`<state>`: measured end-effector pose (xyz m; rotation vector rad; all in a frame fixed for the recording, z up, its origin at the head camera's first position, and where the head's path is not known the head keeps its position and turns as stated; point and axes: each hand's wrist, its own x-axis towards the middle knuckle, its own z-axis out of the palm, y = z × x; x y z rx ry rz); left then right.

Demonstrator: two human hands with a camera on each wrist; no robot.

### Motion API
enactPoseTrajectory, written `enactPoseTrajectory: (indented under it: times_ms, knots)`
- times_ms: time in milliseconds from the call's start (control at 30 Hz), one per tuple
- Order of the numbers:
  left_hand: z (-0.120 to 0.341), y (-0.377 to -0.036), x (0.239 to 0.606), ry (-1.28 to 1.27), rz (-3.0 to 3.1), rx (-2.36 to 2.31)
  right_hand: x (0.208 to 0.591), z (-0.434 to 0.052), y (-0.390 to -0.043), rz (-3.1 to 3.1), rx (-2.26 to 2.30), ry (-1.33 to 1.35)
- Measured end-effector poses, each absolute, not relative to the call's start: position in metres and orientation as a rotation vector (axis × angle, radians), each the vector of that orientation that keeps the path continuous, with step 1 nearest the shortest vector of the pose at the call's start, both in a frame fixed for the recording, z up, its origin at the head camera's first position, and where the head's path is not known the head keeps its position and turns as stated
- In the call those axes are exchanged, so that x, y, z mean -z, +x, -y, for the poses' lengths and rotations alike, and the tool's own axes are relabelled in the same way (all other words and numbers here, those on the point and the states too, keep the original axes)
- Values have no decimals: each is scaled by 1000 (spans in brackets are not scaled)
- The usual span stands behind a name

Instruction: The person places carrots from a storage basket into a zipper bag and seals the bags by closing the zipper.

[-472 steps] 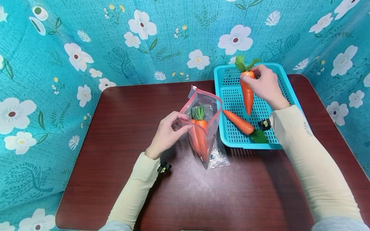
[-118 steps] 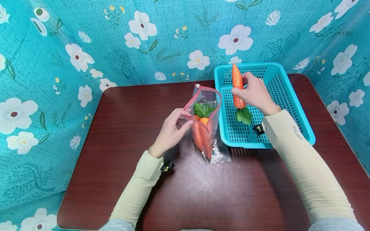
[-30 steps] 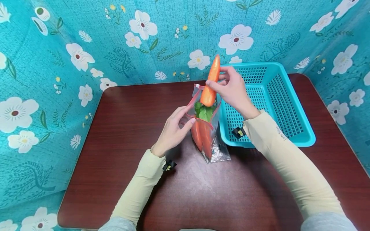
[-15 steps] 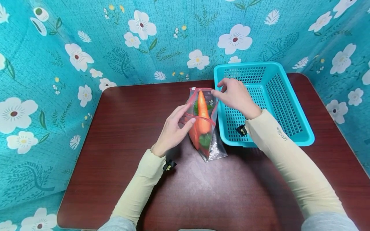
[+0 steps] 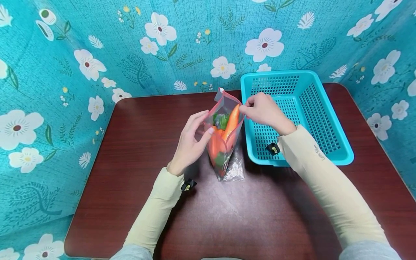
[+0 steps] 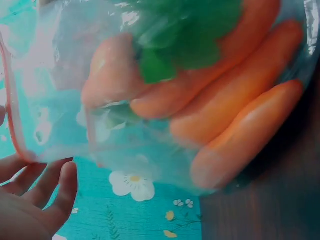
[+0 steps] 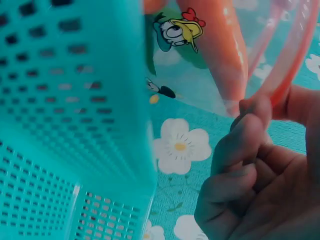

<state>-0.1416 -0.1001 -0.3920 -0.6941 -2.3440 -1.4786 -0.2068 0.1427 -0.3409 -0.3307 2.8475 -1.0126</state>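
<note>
A clear zip bag [image 5: 234,139] with a red zip rim stands on the table, its mouth open. Inside are several orange carrots [image 6: 247,135] with green leaves [image 6: 185,35]; one carrot [image 5: 232,121] leans tip up against the right side of the mouth. My left hand [image 5: 190,142] holds the rim at the bag's left, thumb towards me and fingers behind. On the right, my right hand [image 5: 264,112] pinches the red rim between thumb and forefinger, close by that carrot's tip, its other fingers curled, as the right wrist view shows.
A turquoise perforated basket [image 5: 300,161] stands right of the bag, under my right wrist. The dark red-brown table [image 5: 139,144] ends at the back against a blue flowered cloth [image 5: 195,43].
The basket's last carrots have gone into the bag, the final one leaf end down. My right hand has let go of it and taken the rim; the bag's bottom has shifted left.
</note>
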Motion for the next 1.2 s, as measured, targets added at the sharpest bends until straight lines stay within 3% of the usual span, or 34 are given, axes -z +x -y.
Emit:
enactPoseTrajectory:
  times_ms: [400, 933, 1200]
  knots:
    - [99, -145, 388, -372, 2478, 1391, 338, -137, -201, -2828, 1147, -332]
    - [110, -156, 359, -313, 2046, 1438, 336, -140, -199, -2727, 1080, -406]
    - [110, -152, 345, -383, 2035, 1571, 333, -132, -198, -2643, 1333, -463]
